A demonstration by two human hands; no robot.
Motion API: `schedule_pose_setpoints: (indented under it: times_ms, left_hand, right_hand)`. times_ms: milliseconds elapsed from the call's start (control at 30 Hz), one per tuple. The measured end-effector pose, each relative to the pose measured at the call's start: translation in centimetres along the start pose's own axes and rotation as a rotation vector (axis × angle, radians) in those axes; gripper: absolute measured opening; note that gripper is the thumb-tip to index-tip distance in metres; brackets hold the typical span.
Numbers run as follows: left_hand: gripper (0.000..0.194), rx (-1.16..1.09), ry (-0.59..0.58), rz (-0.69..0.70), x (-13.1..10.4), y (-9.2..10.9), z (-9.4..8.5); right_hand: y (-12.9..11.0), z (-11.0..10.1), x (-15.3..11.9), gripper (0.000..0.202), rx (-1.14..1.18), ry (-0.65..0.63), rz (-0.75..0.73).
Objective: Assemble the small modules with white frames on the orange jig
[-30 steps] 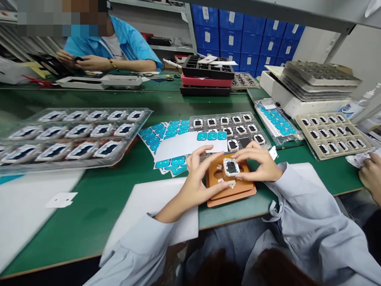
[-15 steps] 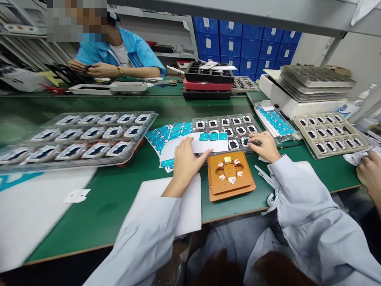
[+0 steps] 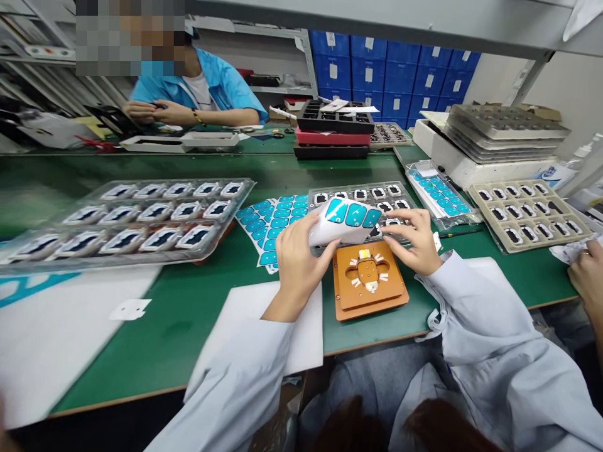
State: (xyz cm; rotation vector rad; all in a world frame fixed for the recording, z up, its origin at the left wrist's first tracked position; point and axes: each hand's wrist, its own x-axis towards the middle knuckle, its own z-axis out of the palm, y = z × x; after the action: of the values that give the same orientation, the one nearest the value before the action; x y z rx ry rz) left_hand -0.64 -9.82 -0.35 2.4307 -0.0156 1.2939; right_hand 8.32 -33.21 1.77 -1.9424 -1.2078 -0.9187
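My left hand (image 3: 301,263) pinches the left end of a white sticker strip (image 3: 346,233) that bows upward in the air. Three blue-green rounded stickers (image 3: 355,215) lie along its far edge. Close to the strip's right end is my right hand (image 3: 414,242), thumb and fingers apart; whether a fingertip touches the edge I cannot tell. Just below both hands sits an orange fixture (image 3: 370,279) with a recessed middle and small white pads. Behind the strip, partly covered, is a clear tray (image 3: 315,188) of white-framed parts. More blue-green sticker sheets (image 3: 277,220) lie to the left.
A large clear tray of framed parts (image 3: 117,216) stands at left, a beige tray (image 3: 522,216) at right. White foam sheets (image 3: 301,326) lie near the front edge. A co-worker in a blue shirt (image 3: 221,81) sits opposite; another person's hand (image 3: 588,270) is at far right.
The strip has been raised and now bends, its stickers tilted towards me. My right hand has moved from the parts tray to the strip's right end, its fingers spreading.
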Motion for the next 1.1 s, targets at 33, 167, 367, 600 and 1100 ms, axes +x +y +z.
schedule_pose_setpoints:
  times_ms: [33, 167, 367, 600, 1100]
  left_hand:
    - [0.043, 0.008, 0.022, 0.043, -0.1, 0.2, -0.1]
    - [0.037, 0.033, 0.055, 0.147, -0.2, 0.9, -0.5]
    - [0.023, 0.059, 0.057, 0.193, -0.3, 1.6, -0.9]
    - [0.022, 0.085, 0.039, 0.246, -0.5, 1.8, -0.8]
    - [0.028, 0.099, 0.047, 0.290, -0.6, 1.5, -0.6]
  right_hand:
    - [-0.4, -0.1, 0.0, 0.014, -0.018, -0.014, -0.015]
    - [-1.6, -0.4, 0.0, 0.019, -0.097, -0.166, -0.045]
    - [-2.7, -0.5, 0.0, 0.029, -0.141, -0.220, -0.134]
    - [-3.2, -0.6, 0.1, 0.022, -0.151, -0.170, -0.163]
    - [-3.0, -1.7, 0.7, 0.029, 0.139, -0.109, -0.124]
